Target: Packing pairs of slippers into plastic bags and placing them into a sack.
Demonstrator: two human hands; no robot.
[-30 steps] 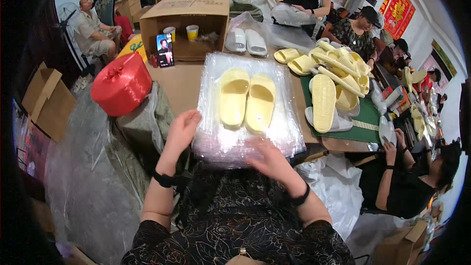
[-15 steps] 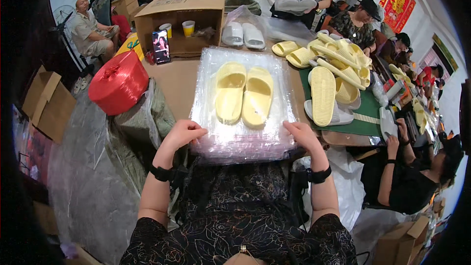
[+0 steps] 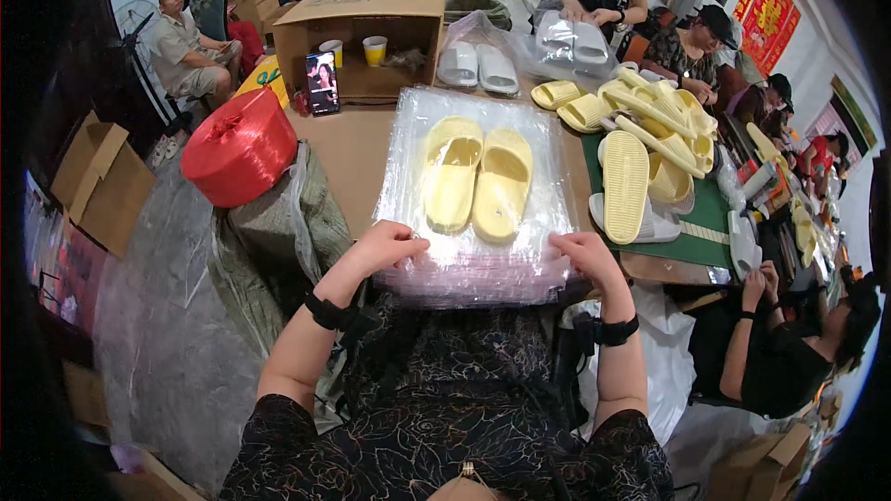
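A pair of pale yellow slides (image 3: 452, 190) lies side by side, toes away from me, on a stack of clear plastic bags (image 3: 549, 153). Whether they are inside the top bag or on it I cannot tell for certain. Along the near left side of the stack, my left hand (image 3: 393, 247) pinches the plastic between thumb and fingers. My right hand (image 3: 585, 254) has its fingertips closed on the plastic at the near right side. The near edges of the bags look pinkish and hang over the table's front edge.
At right, loose yellow slides (image 3: 659, 116) pile on a green mat (image 3: 710, 246). Bagged white slides (image 3: 497, 70) stand beyond the stack. A cardboard box (image 3: 357, 7), a propped phone (image 3: 323, 83) and red twine (image 3: 239, 148) are left. Co-workers sit and stand around the table.
The view has shifted slightly. My left hand has moved a little inward along the plastic; my right has barely moved. Across the table, a standing person has lowered bagged slides onto it.
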